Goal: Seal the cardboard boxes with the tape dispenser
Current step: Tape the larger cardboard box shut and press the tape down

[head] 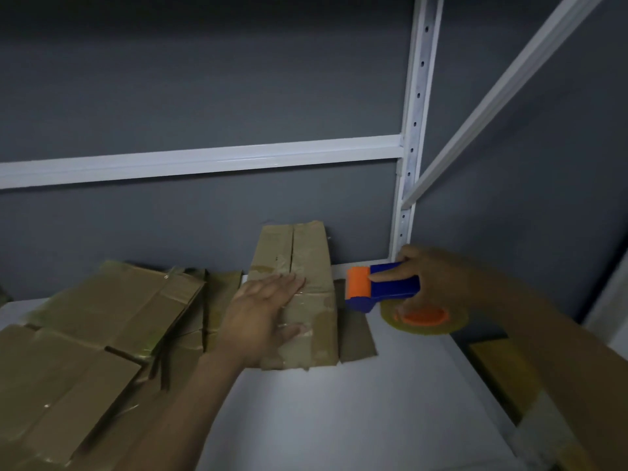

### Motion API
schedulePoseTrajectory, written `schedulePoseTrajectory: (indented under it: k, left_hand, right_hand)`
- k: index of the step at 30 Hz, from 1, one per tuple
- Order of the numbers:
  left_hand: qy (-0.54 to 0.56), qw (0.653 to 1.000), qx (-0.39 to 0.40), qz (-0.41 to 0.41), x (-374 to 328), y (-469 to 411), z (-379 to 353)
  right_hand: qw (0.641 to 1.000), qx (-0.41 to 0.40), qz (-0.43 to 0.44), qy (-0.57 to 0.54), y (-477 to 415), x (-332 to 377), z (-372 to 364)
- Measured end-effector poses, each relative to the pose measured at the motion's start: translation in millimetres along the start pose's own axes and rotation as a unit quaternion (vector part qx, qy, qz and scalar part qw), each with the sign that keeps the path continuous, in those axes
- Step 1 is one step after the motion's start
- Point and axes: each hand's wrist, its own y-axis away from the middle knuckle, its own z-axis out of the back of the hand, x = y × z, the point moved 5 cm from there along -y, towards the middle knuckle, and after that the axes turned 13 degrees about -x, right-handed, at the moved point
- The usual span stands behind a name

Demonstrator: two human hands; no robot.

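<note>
Left hand [265, 311] flat on brown cardboard box [307, 253]; right hand [431, 277] grips blue-orange tape dispenser [390, 288].
Press too lightly and your box may slide, skewing tape.

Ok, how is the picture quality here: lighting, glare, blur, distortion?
Head view: dim overall, brightest on the white shelf board; faint sheen on tape across the cardboard box under the left hand; the white rail bows slightly from the wide lens; the tape dispenser in the right hand looks soft-edged.

Arms extended forward: left hand [261, 314], fingers straight, lies flat on the cardboard box [299, 246]; right hand [431, 273], just right of the box, grips the tape dispenser [390, 288].
</note>
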Motion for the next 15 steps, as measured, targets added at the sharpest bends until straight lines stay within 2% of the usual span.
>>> schedulePoseTrajectory:
  k: [5,8,11,15]
  left_hand:
    - [-0.062,0.997,0.047,-0.011,-13.6,-6.8,-2.2]
    - [-0.112,0.993,0.02,-0.039,-30.9,-13.1,-9.9]
    - [-0.113,0.991,-0.003,-0.076,-45.7,-19.1,-22.9]
    - [-0.12,0.99,-0.022,-0.073,-41.3,-17.9,-23.2]
  right_hand:
    - [0.999,-0.021,-0.019,0.033,14.4,-16.2,-9.0]
    - [0.999,-0.028,-0.005,0.043,10.2,-13.1,-23.5]
    - [1.0,-0.009,-0.013,0.021,11.2,-14.1,-34.3]
    - [1.0,-0.011,-0.002,0.02,14.4,-19.2,-31.1]
